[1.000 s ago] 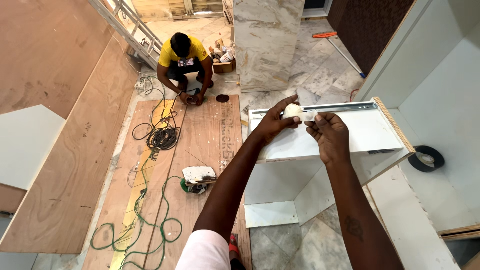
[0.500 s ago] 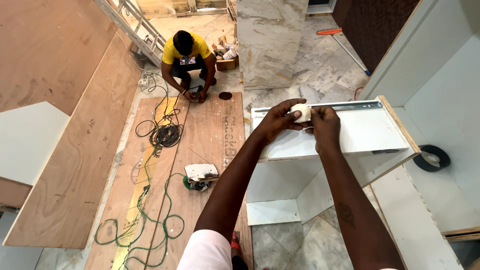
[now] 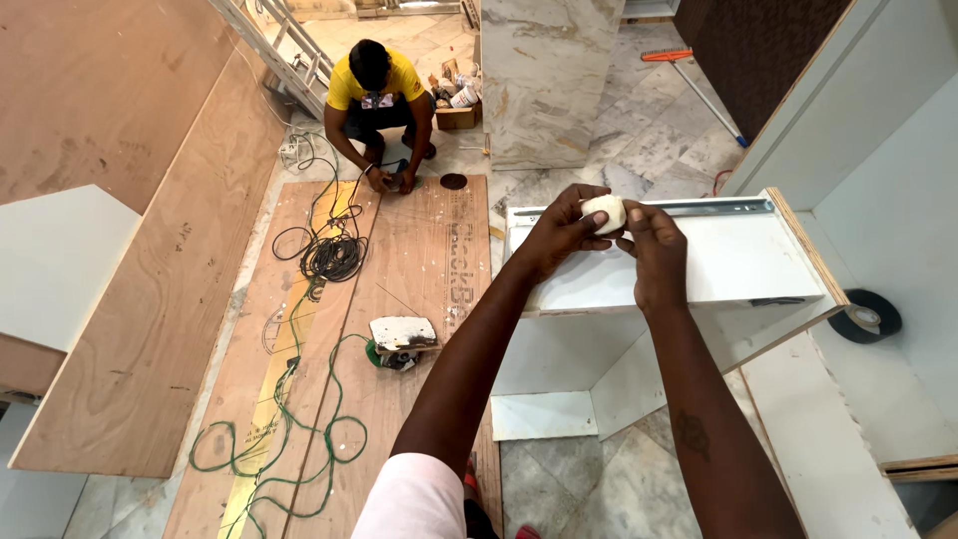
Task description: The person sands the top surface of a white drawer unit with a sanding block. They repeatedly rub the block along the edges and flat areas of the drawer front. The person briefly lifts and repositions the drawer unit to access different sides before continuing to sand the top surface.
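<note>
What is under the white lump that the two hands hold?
Below the white lump lies a white panel with a metal slide rail along its far edge. The left hand and right hand cover the panel directly beneath it.

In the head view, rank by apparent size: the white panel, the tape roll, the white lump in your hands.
1. white panel
2. tape roll
3. white lump
Roll and lump look close; the lump is nearer and half hidden by the left hand and right hand.
</note>
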